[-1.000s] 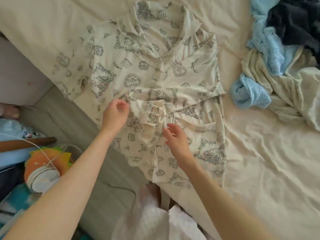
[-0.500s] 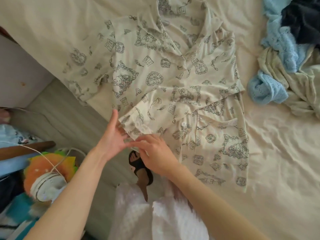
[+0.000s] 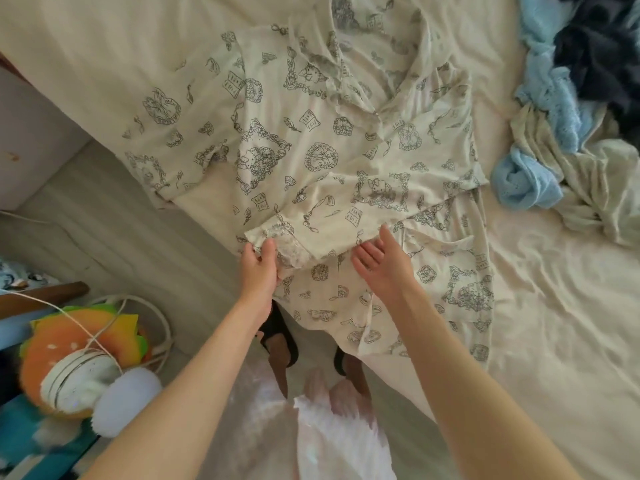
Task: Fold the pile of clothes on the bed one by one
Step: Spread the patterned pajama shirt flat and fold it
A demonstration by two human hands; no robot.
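The bed (image 3: 554,341) carries a cream printed shirt (image 3: 329,150) spread flat near its edge, with the pile of clothes (image 3: 571,116) well apart at the far right. The left hand (image 3: 259,268) seems to pinch the shirt's folded lace hem (image 3: 291,251). The right hand (image 3: 382,265) hovers just beside, its grip spread, palm up.

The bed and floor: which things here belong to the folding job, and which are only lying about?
Job:
- printed shirt, left hand gripping its hem, right hand open
- clothes pile
- bed

Lying about:
- burger toy
- white cable
- slippers
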